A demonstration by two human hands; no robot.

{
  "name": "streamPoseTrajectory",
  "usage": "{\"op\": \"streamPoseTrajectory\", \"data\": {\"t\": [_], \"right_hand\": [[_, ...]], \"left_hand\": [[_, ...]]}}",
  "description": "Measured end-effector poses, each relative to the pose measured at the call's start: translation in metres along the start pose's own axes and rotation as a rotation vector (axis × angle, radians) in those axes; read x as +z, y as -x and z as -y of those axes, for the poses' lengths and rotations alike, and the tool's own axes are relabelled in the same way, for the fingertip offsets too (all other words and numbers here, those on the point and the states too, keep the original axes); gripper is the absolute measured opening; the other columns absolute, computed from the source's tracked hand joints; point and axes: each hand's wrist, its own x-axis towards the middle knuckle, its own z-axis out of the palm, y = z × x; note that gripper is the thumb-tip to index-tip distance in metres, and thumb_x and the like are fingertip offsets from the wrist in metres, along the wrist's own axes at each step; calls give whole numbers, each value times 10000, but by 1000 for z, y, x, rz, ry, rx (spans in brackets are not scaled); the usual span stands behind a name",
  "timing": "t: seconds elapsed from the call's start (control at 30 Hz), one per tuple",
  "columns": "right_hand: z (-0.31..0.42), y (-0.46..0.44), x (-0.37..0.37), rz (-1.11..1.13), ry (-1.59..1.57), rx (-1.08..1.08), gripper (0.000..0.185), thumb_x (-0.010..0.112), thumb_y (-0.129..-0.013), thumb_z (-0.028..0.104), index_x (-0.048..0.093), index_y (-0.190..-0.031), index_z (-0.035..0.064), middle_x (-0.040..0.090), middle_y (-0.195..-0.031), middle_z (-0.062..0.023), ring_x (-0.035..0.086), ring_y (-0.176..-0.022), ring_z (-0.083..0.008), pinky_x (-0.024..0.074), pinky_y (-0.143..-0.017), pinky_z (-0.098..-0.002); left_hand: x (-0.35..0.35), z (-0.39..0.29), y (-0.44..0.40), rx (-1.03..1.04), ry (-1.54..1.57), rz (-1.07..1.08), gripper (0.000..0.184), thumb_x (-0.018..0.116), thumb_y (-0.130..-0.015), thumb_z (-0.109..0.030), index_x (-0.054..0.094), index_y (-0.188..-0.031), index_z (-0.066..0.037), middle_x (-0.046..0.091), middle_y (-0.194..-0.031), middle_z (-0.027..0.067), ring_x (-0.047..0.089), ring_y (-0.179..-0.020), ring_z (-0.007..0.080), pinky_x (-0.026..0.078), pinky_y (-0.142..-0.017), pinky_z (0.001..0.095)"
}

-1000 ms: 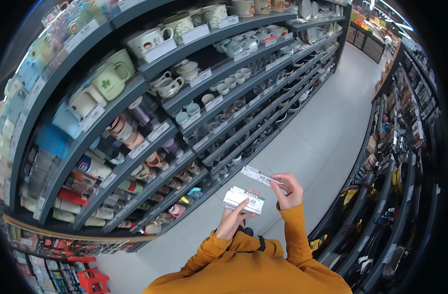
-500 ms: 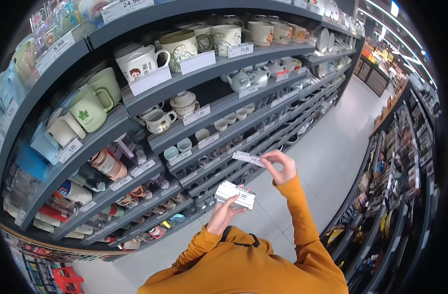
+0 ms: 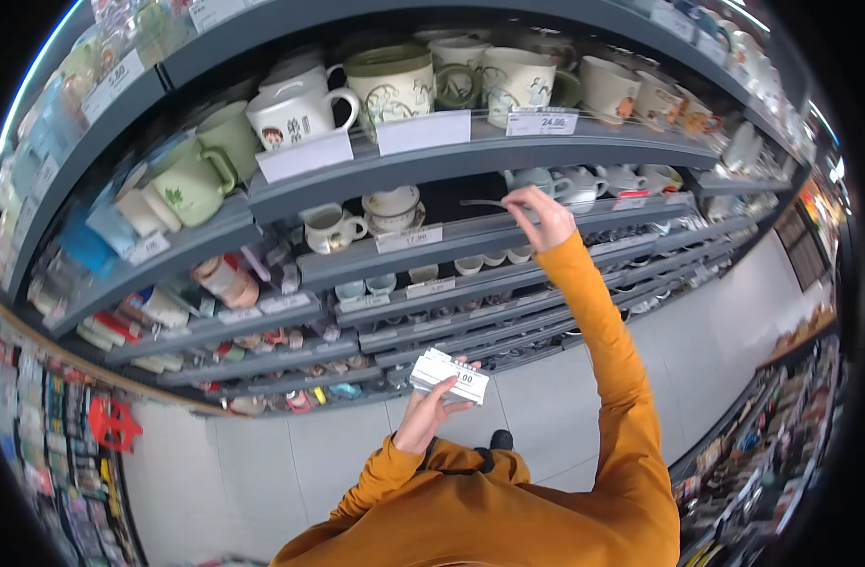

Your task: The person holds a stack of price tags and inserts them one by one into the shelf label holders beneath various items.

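Right hand [image 3: 543,219]: thin strip [image 3: 480,202], maybe a price tag, is pinched below the front edge of the shelf [image 3: 508,163].
Left hand [image 3: 428,413]: price cards [image 3: 449,381] are held.
Shelf: mugs [image 3: 390,90] are lined along the front.
Floor [image 3: 253,472]: gray tiles [image 3: 551,444] are laid.

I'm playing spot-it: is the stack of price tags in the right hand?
No, the left hand holds the stack of price tags, while the right hand pinches one thin strip.

Smooth paper price tags [image 3: 467,388], glossy ceramic mugs [image 3: 393,90], matt cloth sleeves [image 3: 614,331]
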Motion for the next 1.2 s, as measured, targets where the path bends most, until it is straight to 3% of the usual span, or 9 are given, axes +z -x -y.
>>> {"op": "streamPoseTrajectory", "data": {"t": [0.1,0.3,0.5,0.7,0.77,0.87,1.03,1.1,1.2], "right_hand": [[-30,-11,9,198,-109,78,129,621,-892,168,644,-970,69,678,-898,-110,649,-835,-315,510,-708,-359],[-53,-32,2,521,-335,86,212,594,-916,230,665,-1021,60,690,-951,-132,653,-865,-328,504,-773,-358],[-64,-31,5,576,-368,21,267,561,-924,287,668,-1020,62,688,-941,-128,641,-894,-336,511,-781,-378],[-66,-23,13,465,-185,-186,248,576,-908,279,673,-1008,74,647,-978,-96,628,-903,-318,514,-744,-399],[-46,-17,-8,167,-291,-244,145,636,-868,167,653,-948,46,624,-936,-97,599,-906,-297,497,-769,-369],[-23,23,-33,294,-620,-119,82,638,-850,63,630,-908,6,608,-821,-102,598,-812,-272,472,-721,-323],[16,103,-82,544,-1058,318,160,561,-937,105,620,-887,-34,560,-666,-55,531,-582,-105,444,-593,-264],[22,127,-99,486,-1070,474,195,508,-969,126,625,-941,-28,504,-612,-8,441,-554,-53,359,-533,-222],[37,143,-118,403,-1193,585,184,516,-966,124,597,-1033,-27,517,-631,10,444,-576,-46,358,-545,-212]], "left_hand": [[27,16,-6,73,-12,-98,423,483,-972,-181,417,-1370,-54,542,-1322,136,587,-1131,201,541,-823,313],[90,58,-11,194,87,-281,426,497,-965,-171,420,-1368,-56,544,-1319,128,576,-1144,204,540,-825,318],[126,86,-5,279,118,-427,411,511,-960,-162,434,-1348,-51,554,-1306,108,597,-1081,179,540,-817,314],[152,88,-6,376,121,-481,420,513,-964,-156,422,-1354,-29,563,-1290,106,612,-1046,179,534,-802,301],[160,82,-7,430,79,-494,411,511,-967,-142,426,-1350,-18,556,-1305,128,615,-1054,196,548,-762,314],[168,77,-9,537,42,-547,407,515,-964,-107,427,-1347,-2,550,-1315,148,625,-1049,225,566,-705,328],[183,71,-7,660,-13,-546,269,519,-973,-122,546,-1197,24,651,-1062,122,664,-885,193,573,-662,319],[191,69,-6,681,-19,-522,247,517,-976,-126,564,-1167,23,657,-1028,115,665,-869,186,573,-654,315],[194,69,-3,673,-29,-463,235,511,-978,-125,570,-1155,18,658,-1026,114,663,-871,182,572,-649,311]]}}
